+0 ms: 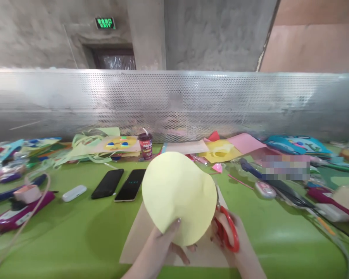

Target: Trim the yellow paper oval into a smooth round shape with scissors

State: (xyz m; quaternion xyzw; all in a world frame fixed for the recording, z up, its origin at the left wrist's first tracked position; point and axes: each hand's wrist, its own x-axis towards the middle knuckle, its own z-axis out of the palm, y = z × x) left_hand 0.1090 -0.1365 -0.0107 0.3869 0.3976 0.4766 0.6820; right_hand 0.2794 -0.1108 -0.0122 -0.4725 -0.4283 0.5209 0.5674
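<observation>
A pale yellow rounded sheet of paper [174, 193] is held up in front of me, its surface slightly bent. My left hand [171, 236] grips its lower edge, thumb on the near face and fingers behind. In my right hand [227, 228] is a pair of red-handled scissors [234, 236], with fingers through the loops. Its blades are mostly hidden beside and behind the paper's right edge. A beige sheet of paper [136, 240] lies on the green tabletop under both hands.
Two dark phones [108, 184] and a white case [74, 193] lie left of the paper. A drink cup [145, 146] stands at the back. Coloured paper [221, 150] and craft scraps line the metal barrier [151, 100]. Purple power strips [26, 213] and cables lie at both sides.
</observation>
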